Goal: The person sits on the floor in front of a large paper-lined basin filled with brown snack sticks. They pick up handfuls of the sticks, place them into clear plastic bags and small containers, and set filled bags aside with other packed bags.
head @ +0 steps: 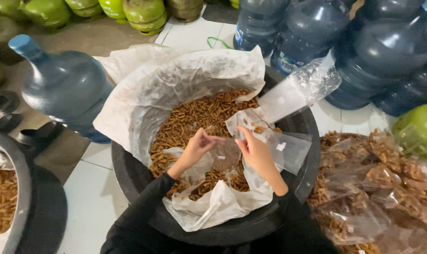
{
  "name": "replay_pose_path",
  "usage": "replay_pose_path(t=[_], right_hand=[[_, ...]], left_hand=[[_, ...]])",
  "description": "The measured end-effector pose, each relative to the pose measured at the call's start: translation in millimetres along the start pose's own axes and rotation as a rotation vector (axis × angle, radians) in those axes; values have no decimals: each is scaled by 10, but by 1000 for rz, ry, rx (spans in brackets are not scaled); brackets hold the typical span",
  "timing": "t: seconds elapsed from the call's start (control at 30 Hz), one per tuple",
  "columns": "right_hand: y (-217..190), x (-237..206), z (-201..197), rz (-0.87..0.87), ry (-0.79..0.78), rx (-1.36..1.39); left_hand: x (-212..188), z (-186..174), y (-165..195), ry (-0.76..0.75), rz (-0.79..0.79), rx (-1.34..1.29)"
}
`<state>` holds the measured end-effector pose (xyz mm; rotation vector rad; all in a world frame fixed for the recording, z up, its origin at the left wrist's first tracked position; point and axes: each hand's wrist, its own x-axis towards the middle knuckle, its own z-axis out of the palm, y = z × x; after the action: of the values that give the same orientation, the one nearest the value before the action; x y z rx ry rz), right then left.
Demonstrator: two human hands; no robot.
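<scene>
Hands at work over a big black tub [128,178] lined with a crumpled white plastic sheet [176,80] and partly filled with short brown stick snacks [194,117]. Left hand [194,148] and right hand [256,153] both pinch the mouth of one small clear plastic bag [279,150]; it hangs between the fingertips just above the snack heap, its body trailing toward the tub's right rim. Left grip: narrow, thumb and forefinger closed on the bag's edge. Right grip: same, fingers closed on the opposite edge. Bag appears empty, bar perhaps a stray piece; hard to tell through the film.

Step in hand, as I judge it: spreading the bag's mouth open for filling. Next move would call for pulling the two film layers apart, one hand keeping the mouth wide while the other scoops snacks in from directly below.

A stack of more clear bags [293,94] rests on the tub's far right rim. Filled snack bags [378,188] lie heaped to the right on the floor. Blue water jugs [63,89] stand left and along the back; green gas canisters [143,14] line the far edge. Second tub of snacks [16,188] sits at the left margin.
</scene>
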<state>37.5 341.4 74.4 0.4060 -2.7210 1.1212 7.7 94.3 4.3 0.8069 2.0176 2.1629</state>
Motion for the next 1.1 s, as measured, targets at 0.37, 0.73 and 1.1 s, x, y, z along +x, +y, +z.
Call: replay_pose_path(t=[0.37,0.73,1.1], right_hand=[[316,204,977,-113,-25,-147],[329,117,1045,-148,-67,1],[286,125,906,-212,-40,122]], left_hand=[[-82,-269,-183,76,-251,304],[-165,-214,-175,97,-212,267],[-162,-43,-244,35,-363,-335]])
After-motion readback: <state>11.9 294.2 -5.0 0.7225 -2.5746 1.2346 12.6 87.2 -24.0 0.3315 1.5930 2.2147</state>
